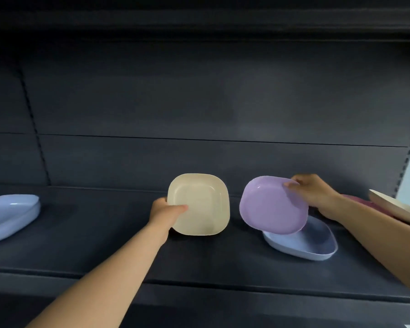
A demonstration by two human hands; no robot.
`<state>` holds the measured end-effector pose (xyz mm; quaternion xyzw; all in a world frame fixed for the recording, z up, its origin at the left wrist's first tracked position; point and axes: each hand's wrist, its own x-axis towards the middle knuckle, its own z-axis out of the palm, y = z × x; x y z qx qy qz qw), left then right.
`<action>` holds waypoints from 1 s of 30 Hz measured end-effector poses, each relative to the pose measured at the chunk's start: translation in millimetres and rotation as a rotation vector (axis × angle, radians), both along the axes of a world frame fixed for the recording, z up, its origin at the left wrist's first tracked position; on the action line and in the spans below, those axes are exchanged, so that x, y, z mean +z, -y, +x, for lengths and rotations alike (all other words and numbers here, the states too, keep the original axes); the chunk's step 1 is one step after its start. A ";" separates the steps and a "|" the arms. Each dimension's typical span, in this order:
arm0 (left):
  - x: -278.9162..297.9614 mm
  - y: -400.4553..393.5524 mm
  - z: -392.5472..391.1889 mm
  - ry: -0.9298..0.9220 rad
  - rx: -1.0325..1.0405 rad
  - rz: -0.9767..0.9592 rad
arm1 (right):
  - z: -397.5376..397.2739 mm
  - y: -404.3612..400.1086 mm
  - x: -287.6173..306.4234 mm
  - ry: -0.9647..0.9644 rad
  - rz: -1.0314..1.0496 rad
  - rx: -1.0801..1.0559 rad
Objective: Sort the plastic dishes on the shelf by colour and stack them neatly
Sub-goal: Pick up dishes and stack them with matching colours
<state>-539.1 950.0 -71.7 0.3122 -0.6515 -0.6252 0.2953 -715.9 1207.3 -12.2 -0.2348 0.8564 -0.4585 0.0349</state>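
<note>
Shelf: dark shelf (85,233) under a dark back panel; all dishes sit on or above this one board.
Near edge: my two forearms reach in over the shelf lip; nothing lies on the front strip.
Blue dish, right: blue dish (310,242) lies flat, nearest of the dishes, partly beneath the purple one.
Left hand: left hand (166,209) pinches the near-left rim of the cream dish (200,204), thumb on the inside face; dish tilted up toward me.
Right hand: right hand (315,192) grips the far rim of the purple dish (272,205), held tilted over the blue dish; whether the two touch, I cannot tell.
Blue dish, far left: second blue dish (10,215) well apart from the first.
Far right: a reddish dish (364,202) and another cream dish (398,207) behind my right forearm, partly hidden.
Step, as I judge it: clearing purple off blue, then pairing colours.
Method: lift purple clear before shifting sideways, so blue is not dragged; level each dish before setting down; nest rims squarely; watch the right forearm near the stacked pair.
</note>
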 end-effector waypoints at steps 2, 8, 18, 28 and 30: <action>5.9 16.5 25.0 0.004 0.023 0.036 | 23.0 24.4 7.8 0.318 -0.175 0.108; 26.6 82.2 119.1 -0.046 0.100 0.082 | 109.8 135.6 28.4 0.432 -0.153 0.245; 56.4 236.4 322.5 0.010 0.251 -0.035 | 277.0 313.4 52.5 0.276 -0.215 0.342; 63.6 359.5 452.5 0.012 0.329 -0.073 | 387.1 445.2 48.1 0.271 -0.333 0.366; 64.3 377.1 463.0 0.019 0.336 -0.080 | 397.9 467.1 48.6 0.261 -0.329 0.375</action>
